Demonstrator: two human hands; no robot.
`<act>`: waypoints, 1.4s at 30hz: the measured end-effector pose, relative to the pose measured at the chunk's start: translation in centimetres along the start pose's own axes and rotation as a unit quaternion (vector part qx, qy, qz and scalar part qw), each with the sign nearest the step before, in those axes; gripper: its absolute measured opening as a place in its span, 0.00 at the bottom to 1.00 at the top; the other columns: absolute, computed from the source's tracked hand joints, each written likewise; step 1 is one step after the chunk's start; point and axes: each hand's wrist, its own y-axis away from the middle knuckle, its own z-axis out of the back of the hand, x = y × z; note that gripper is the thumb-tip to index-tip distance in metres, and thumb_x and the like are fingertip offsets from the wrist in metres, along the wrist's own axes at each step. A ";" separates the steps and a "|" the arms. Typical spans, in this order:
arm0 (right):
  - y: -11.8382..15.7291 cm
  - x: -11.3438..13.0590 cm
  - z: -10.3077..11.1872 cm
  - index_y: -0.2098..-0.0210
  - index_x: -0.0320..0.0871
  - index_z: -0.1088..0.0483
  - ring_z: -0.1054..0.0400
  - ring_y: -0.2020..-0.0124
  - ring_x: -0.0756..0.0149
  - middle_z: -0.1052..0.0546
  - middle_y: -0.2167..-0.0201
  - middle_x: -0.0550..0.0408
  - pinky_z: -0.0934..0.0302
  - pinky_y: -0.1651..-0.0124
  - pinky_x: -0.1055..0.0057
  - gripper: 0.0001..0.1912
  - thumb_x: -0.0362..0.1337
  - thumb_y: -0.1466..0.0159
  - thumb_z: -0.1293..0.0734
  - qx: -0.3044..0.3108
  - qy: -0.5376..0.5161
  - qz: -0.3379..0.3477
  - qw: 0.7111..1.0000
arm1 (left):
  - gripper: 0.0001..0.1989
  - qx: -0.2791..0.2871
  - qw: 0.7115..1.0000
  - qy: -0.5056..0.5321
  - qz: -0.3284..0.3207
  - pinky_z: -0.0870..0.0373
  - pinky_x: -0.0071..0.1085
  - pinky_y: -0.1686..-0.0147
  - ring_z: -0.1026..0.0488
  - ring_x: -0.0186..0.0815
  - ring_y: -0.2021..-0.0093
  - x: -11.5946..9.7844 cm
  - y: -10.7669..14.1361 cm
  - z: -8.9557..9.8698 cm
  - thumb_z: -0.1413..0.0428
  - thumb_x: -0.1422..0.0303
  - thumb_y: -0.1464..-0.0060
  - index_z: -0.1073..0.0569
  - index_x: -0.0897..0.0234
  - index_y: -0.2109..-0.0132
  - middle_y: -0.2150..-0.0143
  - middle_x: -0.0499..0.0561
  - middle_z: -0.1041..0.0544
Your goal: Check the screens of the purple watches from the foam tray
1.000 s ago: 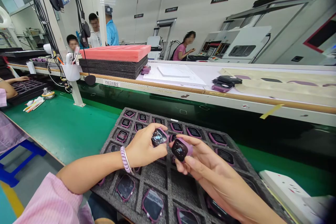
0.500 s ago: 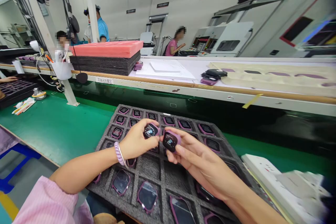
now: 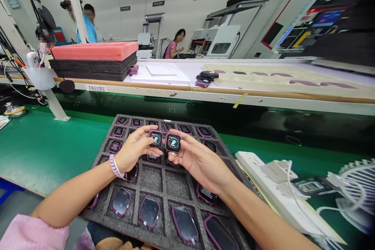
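Observation:
My left hand grips a purple smartwatch whose lit screen shows a dial, its thumb lying over the screen's left side. Pinched in my right hand is a second purple smartwatch, also lit with a dial. The two watches are side by side, faces toward me, almost touching. Below them lies a black foam tray of square pockets. Several strapless purple watches sit in it, among them one with a dark screen. Two pockets under my hands hold nothing.
A white power strip with plugs and cables lies right of the tray, near a small fan. On the shelf are stacked black foam trays under a pink one, papers and dark watches. People are in the background.
Both watches have turned to face me more squarely, and the right one now sits nearly level with the left. My view has swung to the right, bringing the fan into sight.

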 end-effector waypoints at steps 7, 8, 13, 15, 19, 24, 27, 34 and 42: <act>0.1 -0.1 0.1 0.51 0.44 0.31 0.33 0.71 0.65 0.28 0.69 0.57 0.40 0.66 0.69 0.24 0.41 0.43 0.23 -0.008 0.085 0.044 0.995 | 0.21 0.027 0.999 -0.023 0.006 0.22 0.29 0.65 0.21 0.34 0.69 0.4 0.0 -0.2 0.42 0.70 0.53 0.33 0.64 0.50 0.57 0.51 0.25; 0.1 -0.1 0.1 0.51 0.44 0.31 0.33 0.71 0.65 0.28 0.69 0.57 0.40 0.66 0.69 0.24 0.41 0.43 0.23 -0.008 0.093 0.046 0.995 | 0.21 0.027 0.999 -0.024 0.007 0.22 0.29 0.65 0.21 0.34 0.69 0.4 0.0 -0.2 0.42 0.70 0.53 0.33 0.64 0.50 0.57 0.51 0.25; 0.0 -0.3 0.2 0.50 0.43 0.32 0.34 0.72 0.66 0.28 0.68 0.57 0.41 0.66 0.69 0.24 0.41 0.43 0.24 -0.005 0.115 0.058 0.992 | 0.20 0.027 0.999 -0.020 0.008 0.21 0.28 0.66 0.20 0.36 0.69 0.3 0.0 -0.3 0.42 0.71 0.53 0.33 0.64 0.50 0.58 0.50 0.25; 0.0 -0.4 0.3 0.50 0.43 0.32 0.34 0.72 0.66 0.28 0.69 0.57 0.41 0.66 0.69 0.24 0.41 0.43 0.25 -0.003 0.123 0.061 0.991 | 0.20 0.028 0.999 -0.020 0.009 0.21 0.27 0.66 0.20 0.36 0.69 0.3 0.0 -0.3 0.42 0.71 0.53 0.33 0.65 0.51 0.58 0.50 0.25; -0.2 -0.6 0.5 0.50 0.43 0.32 0.33 0.73 0.65 0.29 0.70 0.57 0.41 0.67 0.68 0.24 0.42 0.43 0.25 -0.004 0.128 0.063 0.990 | 0.21 0.027 0.999 -0.025 0.010 0.21 0.27 0.67 0.20 0.37 0.70 0.4 -0.1 -0.3 0.42 0.70 0.53 0.33 0.65 0.51 0.60 0.50 0.25; -0.1 -0.7 0.6 0.51 0.43 0.32 0.34 0.73 0.65 0.30 0.71 0.59 0.41 0.67 0.68 0.23 0.43 0.41 0.25 -0.007 0.132 0.067 0.989 | 0.21 0.033 0.999 -0.030 0.008 0.21 0.26 0.67 0.20 0.37 0.70 0.3 -0.1 -0.3 0.41 0.70 0.54 0.32 0.65 0.51 0.60 0.49 0.25; -0.1 -0.6 0.6 0.50 0.43 0.32 0.34 0.73 0.65 0.29 0.71 0.59 0.41 0.66 0.68 0.23 0.41 0.42 0.26 -0.003 0.136 0.070 0.988 | 0.21 0.033 0.999 -0.027 0.005 0.21 0.26 0.68 0.20 0.36 0.70 0.3 -0.1 -0.3 0.41 0.71 0.55 0.33 0.65 0.51 0.60 0.50 0.25; 0.1 -0.5 0.5 0.50 0.43 0.32 0.34 0.72 0.65 0.28 0.68 0.57 0.42 0.67 0.68 0.22 0.37 0.44 0.28 -0.003 0.144 0.075 0.987 | 0.21 0.032 0.999 -0.028 0.002 0.21 0.25 0.68 0.20 0.36 0.71 0.4 0.0 -0.3 0.40 0.69 0.55 0.33 0.65 0.52 0.58 0.50 0.26; 0.2 -0.6 0.4 0.50 0.42 0.32 0.34 0.72 0.66 0.27 0.67 0.57 0.42 0.66 0.69 0.22 0.37 0.43 0.27 -0.004 0.143 0.075 0.987 | 0.20 0.026 0.999 -0.040 -0.003 0.21 0.25 0.69 0.21 0.35 0.71 0.3 0.0 -0.3 0.40 0.70 0.53 0.32 0.66 0.52 0.58 0.52 0.25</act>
